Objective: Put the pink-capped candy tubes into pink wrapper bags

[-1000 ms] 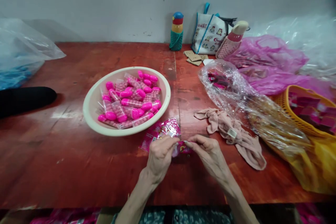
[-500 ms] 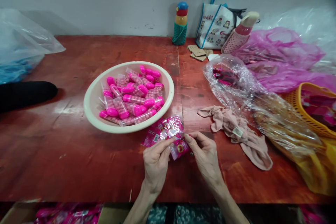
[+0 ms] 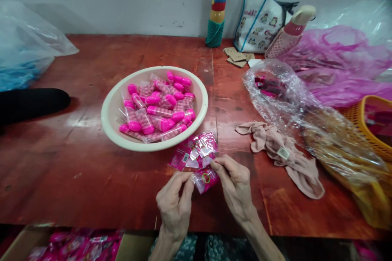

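Note:
Between both hands is a small pink printed plastic bag (image 3: pixel 206 179), tilted above the table's front. My left hand (image 3: pixel 176 200) pinches its left edge between thumb and fingers. On the opposite upper corner, my right hand (image 3: pixel 234 183) has thumb and forefinger closed. Just beyond lie more pink printed bags (image 3: pixel 186 155), flat and overlapping, one with a barcode. A cream basin (image 3: pixel 107 126) stands behind them, holding several clear tubes (image 3: pixel 143 121) with bright pink caps and small pink balls inside.
A crumpled pink cloth (image 3: pixel 275 151), a clear plastic bag (image 3: pixel 275 89) and a yellow basket (image 3: pixel 355 118) lie right. Behind stand a bottle (image 3: pixel 215 28) and a tote bag (image 3: pixel 257 24). A black object (image 3: pixel 36 104) is left; a carton (image 3: pixel 134 246) of pink packs sits below the edge.
My left hand has moved left and down to the bag's left edge. The held bag now sits nearer me, more apart from the other bags. The whole view has shifted slightly.

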### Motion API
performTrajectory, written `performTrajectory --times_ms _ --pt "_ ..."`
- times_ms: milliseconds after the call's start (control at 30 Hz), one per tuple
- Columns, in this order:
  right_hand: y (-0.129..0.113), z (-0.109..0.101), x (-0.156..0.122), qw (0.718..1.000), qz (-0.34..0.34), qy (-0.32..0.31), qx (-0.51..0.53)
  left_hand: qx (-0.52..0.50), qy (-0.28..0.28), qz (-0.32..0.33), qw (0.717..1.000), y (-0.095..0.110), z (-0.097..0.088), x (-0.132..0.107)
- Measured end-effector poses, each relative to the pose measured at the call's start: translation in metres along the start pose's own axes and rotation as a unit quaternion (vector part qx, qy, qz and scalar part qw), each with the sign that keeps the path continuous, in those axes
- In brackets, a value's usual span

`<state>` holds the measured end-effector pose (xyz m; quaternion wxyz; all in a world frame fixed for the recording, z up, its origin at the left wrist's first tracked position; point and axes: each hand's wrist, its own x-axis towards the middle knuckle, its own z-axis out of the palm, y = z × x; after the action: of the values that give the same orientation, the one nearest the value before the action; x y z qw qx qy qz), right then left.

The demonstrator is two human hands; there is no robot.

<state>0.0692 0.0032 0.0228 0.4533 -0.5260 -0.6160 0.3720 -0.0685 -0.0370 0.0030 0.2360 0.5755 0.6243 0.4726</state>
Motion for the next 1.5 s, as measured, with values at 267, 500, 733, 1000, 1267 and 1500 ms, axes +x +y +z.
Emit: performTrajectory --times_ms 267,500,733,1000,1267,1500 --pt "0.002 0.005 -0.001 1.0 -0.03 0.001 0.003 0.0 0.057 -0.027 0.998 -0.012 -0.007 -0.002" --pt "0.006 -0.011 0.005 0.998 -0.024 0.05 -0.012 -0.188 0.077 -0.149 0.968 0.003 -0.014 0.008" --pt "0.006 0.001 -0.001 1.0 0.004 0.03 0.004 -0.281 -0.071 -0.219 0.932 0.014 0.0 0.013" --pt "0.012 -0.036 0.024 1.0 0.014 -0.016 0.01 -0.374 -0.042 -0.311 0.873 0.007 -0.029 0.018" --pt "-0.019 -0.001 0.043 0.925 -0.208 -0.288 -0.134 -0.497 -0.205 -0.366 0.759 0.021 -0.024 0.034" --pt "-0.049 0.011 0.081 0.947 -0.219 -0.209 -0.108 -0.544 -0.207 -0.356 0.731 0.024 -0.033 0.045"
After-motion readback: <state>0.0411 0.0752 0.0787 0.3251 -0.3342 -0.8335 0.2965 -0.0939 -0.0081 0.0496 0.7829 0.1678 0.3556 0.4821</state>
